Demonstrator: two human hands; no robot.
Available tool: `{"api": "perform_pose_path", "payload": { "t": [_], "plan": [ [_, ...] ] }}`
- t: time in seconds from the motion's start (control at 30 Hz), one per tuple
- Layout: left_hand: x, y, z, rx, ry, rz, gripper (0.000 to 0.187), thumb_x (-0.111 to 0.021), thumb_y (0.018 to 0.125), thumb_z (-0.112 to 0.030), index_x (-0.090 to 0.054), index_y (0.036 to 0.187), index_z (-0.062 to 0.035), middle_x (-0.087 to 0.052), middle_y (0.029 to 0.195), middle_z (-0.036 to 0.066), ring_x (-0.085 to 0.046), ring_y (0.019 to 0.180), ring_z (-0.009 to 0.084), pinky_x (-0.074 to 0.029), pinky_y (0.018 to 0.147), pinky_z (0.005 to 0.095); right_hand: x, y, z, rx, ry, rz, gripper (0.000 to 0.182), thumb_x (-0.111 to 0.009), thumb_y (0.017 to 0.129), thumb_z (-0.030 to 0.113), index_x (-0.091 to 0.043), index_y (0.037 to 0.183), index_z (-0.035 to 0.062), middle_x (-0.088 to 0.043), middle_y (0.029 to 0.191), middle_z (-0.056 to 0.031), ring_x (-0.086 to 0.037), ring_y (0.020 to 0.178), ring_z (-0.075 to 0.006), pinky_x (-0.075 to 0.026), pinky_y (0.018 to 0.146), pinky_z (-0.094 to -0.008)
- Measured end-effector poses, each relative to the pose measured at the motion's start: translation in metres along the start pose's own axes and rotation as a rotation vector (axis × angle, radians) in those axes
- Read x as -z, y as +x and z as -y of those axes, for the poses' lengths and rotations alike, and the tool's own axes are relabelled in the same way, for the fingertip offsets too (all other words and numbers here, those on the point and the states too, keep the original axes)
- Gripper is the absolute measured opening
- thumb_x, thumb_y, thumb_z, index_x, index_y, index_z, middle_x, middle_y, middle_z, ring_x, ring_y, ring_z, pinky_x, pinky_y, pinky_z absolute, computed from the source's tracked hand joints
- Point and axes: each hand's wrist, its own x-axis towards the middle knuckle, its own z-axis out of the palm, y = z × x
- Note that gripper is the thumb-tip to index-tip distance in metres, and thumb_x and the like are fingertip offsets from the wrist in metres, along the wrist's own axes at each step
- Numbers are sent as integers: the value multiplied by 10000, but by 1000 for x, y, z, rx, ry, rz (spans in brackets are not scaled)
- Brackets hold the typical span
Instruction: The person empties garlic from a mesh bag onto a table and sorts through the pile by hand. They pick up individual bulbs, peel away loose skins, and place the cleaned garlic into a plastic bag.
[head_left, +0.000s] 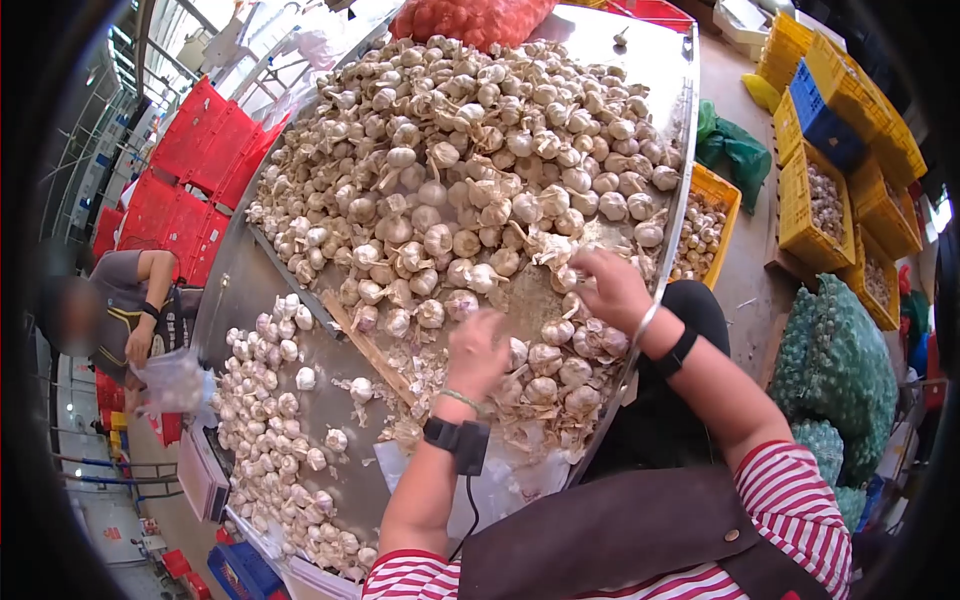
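Spanning frame ctr: metal table; room beyond has red crates upper L, yellow crates upper R. Garlic bulbs lie heaped at ctr, whitish w/ purple tinge, dry stalks. L hand, lower ctr, & R hand, R of ctr, are among bulbs; can't tell either grip.

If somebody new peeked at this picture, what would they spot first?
Probably the huge heap of garlic spread over the metal table in the middle, with the person's left hand and right hand at its lower edge. Next might come the bright red crates stacked on the left and the red net sack at the top. A smaller, whiter garlic pile lies at lower left.
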Motion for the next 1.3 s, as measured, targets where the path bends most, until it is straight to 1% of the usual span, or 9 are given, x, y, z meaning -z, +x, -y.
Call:
{"api": "perform_pose_path", "payload": {
  "t": [0.4,0.5,0.6,0.67,0.77,0.9,1.0,1.23,1.3],
  "plan": [
    [-25,90,24,43,405,4,414,-763,658,-148,-610,1037,-85,-605,1049,103,-508,1048,319,-427,920,395,-25,75,-43,-202,-138,172,440,-718,721,292,-570,1069,68,-619,946,-178,-617,893,-325,-497,798,-399],
    [-21,77,24,132,89,-179,399,-779,687,-184,-605,1024,-60,-624,1008,98,-585,958,285,-472,848,374,-28,83,-68,-341,642,19,558,-798,697,364,-588,1079,16,-654,938,-93,-607,798,-145,-482,752,-271],
    [1,56,-3,617,-1260,-197,328,-681,834,-198,-571,1105,-50,-618,945,69,-624,862,238,-529,716,361,20,79,-29,-359,1010,185,479,-773,761,283,-582,1107,12,-641,965,-36,-594,882,-110,-486,789,-269],
    [-2,40,-13,602,-1541,-112,474,-645,866,-413,-548,1153,-48,-633,972,67,-647,831,221,-544,648,318,10,69,-17,-124,1129,205,476,-766,767,267,-579,1131,25,-636,992,-34,-590,902,-108,-492,808,-280],
    [-11,23,-42,700,-2062,179,868,-469,787,-775,-498,1260,-48,-635,1093,114,-662,855,237,-561,602,313,9,50,15,272,727,408,543,-806,725,306,-612,1182,84,-648,1059,-72,-617,968,-189,-500,848,-323],
    [-22,-7,-41,483,-2525,35,503,-599,903,-446,-525,1287,-129,-576,1175,122,-598,840,219,-530,592,295,-10,43,-1,301,865,452,589,-795,739,363,-607,1225,88,-659,1113,-87,-626,1010,-217,-501,874,-339],
    [-4,-20,-19,248,-2800,-97,454,-637,897,-332,-549,1271,-92,-576,1226,90,-600,832,196,-550,614,291,10,70,-36,-85,773,191,371,-658,897,296,-630,1175,52,-681,1044,-94,-640,918,-174,-514,819,-320],
    [69,-87,46,417,-2639,-419,365,-689,846,-262,-594,1120,-41,-611,1131,58,-624,867,197,-564,575,265,13,68,-72,-195,-232,451,343,-615,737,183,-655,1051,50,-666,1016,-203,-628,974,-365,-513,835,-428],
    [92,-115,52,580,-2130,-875,235,-649,875,-260,-624,961,-43,-649,1029,83,-638,882,227,-590,628,316,1,70,-70,-217,-284,497,337,-622,745,188,-644,1046,38,-666,1027,-207,-627,995,-354,-512,843,-429]
  ]
}}
